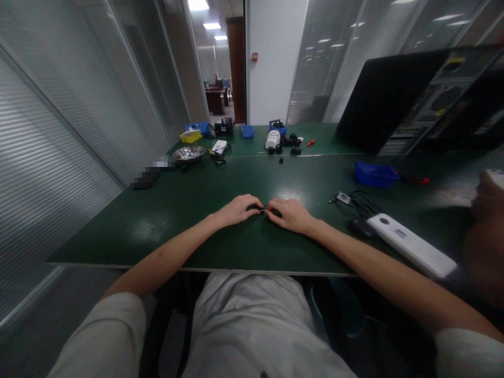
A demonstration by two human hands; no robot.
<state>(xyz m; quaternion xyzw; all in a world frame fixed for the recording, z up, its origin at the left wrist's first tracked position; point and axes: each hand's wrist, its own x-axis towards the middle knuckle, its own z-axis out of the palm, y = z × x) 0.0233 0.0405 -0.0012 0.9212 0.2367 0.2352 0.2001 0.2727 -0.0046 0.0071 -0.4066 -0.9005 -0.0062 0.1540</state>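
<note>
My left hand [239,210] and my right hand [292,214] meet over the green table, in front of my body. The fingers of both are closed in a pinch, with the fingertips almost touching. A tiny thin piece [262,211] shows between them; it is too small and dim to name. My forearms rest near the table's front edge. To the right of my right hand lies a white power strip [411,244], with a black plug [361,228] and a dark cable with a white tag [344,197] beside it.
A blue tray [376,174] and a red-handled tool [415,179] lie right. A co-worker's blurred hand [486,197] is at the right edge. A black computer case [394,100] stands behind. Farther back are a metal bowl [189,153], a yellow basket [191,137] and a screwdriver [311,142].
</note>
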